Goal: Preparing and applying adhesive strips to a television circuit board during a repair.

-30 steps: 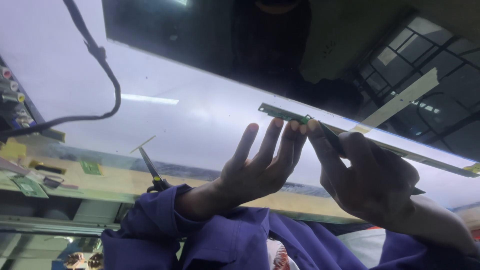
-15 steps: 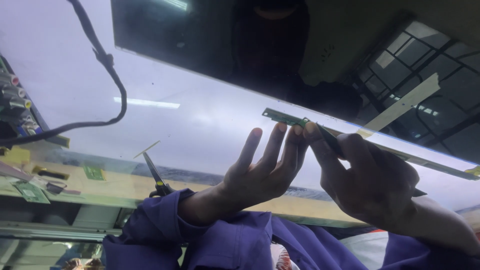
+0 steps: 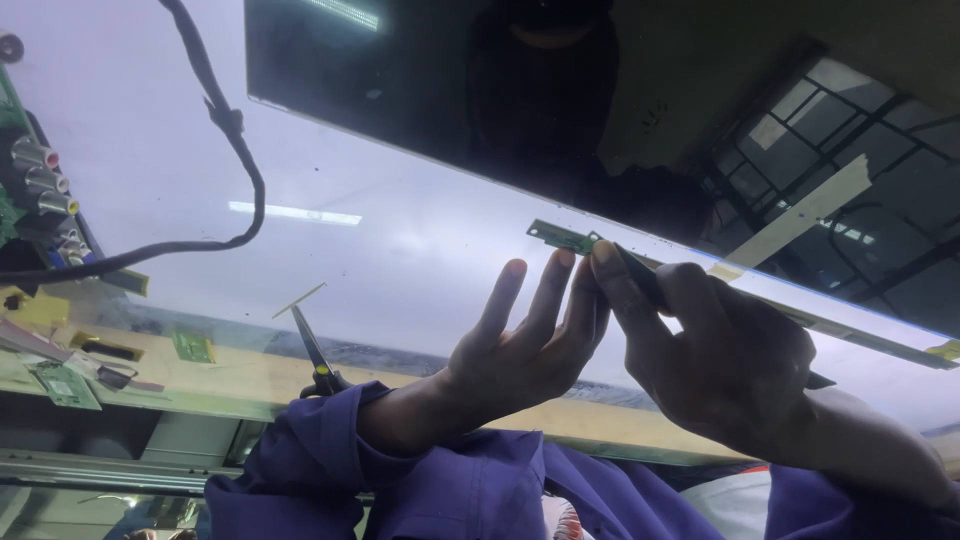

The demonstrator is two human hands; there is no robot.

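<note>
A long narrow green circuit strip [image 3: 560, 237] runs along the lower edge of a dark glossy screen panel [image 3: 420, 90], from the middle of the view toward the right. My left hand [image 3: 520, 350] is raised with its fingers apart, and the fingertips touch the strip's left end. My right hand [image 3: 725, 365] is closed around a thin dark tool [image 3: 640, 280], whose tip lies against the strip beside my left fingers. Both arms wear purple sleeves.
A pale shiny sheet [image 3: 400, 210] lies under the hands. A black cable [image 3: 235, 140] loops across it to a board with round connectors [image 3: 35, 190] at the left. Small cutters [image 3: 315, 355] lie near my left sleeve. A beige tape strip [image 3: 810, 210] sits on the screen.
Both hands stay at the strip's left end. My left fingers have drawn a little closer to my right thumb, and the view has shifted slightly.
</note>
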